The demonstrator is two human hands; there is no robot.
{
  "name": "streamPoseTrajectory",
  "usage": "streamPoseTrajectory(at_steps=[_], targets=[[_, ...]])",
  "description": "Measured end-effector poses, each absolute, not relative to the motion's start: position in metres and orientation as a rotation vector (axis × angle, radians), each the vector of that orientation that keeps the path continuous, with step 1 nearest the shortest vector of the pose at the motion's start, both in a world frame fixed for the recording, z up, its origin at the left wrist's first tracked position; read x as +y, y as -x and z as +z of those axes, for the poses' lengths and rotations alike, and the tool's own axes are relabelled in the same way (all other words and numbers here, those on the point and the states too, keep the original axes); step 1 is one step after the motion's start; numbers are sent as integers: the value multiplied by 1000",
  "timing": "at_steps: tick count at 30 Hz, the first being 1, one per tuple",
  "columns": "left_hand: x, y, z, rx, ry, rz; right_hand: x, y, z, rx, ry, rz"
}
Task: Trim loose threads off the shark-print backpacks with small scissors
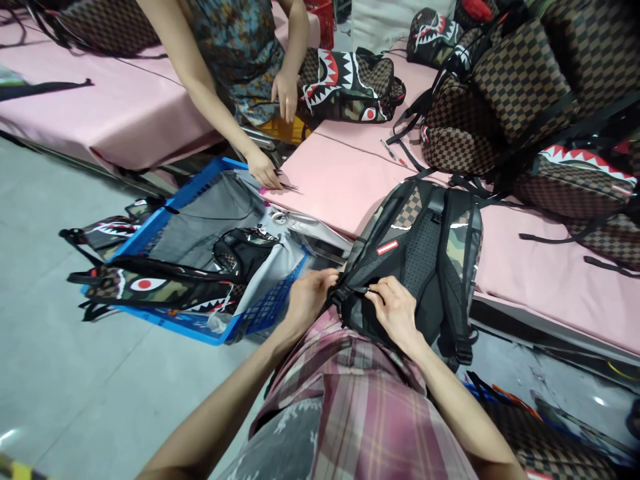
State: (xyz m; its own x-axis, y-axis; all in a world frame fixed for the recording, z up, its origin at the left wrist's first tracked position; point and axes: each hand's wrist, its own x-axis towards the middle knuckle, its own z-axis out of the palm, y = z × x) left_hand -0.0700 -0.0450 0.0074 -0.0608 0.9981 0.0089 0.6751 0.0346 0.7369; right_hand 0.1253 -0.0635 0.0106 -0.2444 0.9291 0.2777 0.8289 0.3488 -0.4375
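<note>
A black backpack (420,260) with camouflage and checkered panels lies back side up, its straps and mesh padding showing, partly on the pink table edge and against my lap. My left hand (313,297) is closed at the backpack's left edge, gripping the lower end of a shoulder strap (341,293) by its buckle. Close beside it, my right hand (395,310) pinches a small dark tool (364,289) with a metallic glint, pointed toward that strap. The tool's exact kind is too small to make out.
Left of me stands a blue crate (200,333) with a grey lining and camouflage backpacks. Across the pink table (330,167), a co-worker's hand (265,170) holds thin metal snips (289,187). Checkered backpacks (520,80) pile up at right; a shark-mouth backpack (345,87) lies behind.
</note>
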Motion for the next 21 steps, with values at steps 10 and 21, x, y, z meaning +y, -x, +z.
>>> streamPoseTrajectory(at_steps=[10, 21], targets=[[-64, 59, 8, 1699, -2398, 455, -69, -136, 13, -2156, 1506, 254], [-61, 46, 9, 1689, -2225, 522, -64, -119, 13, -2302, 1473, 209]])
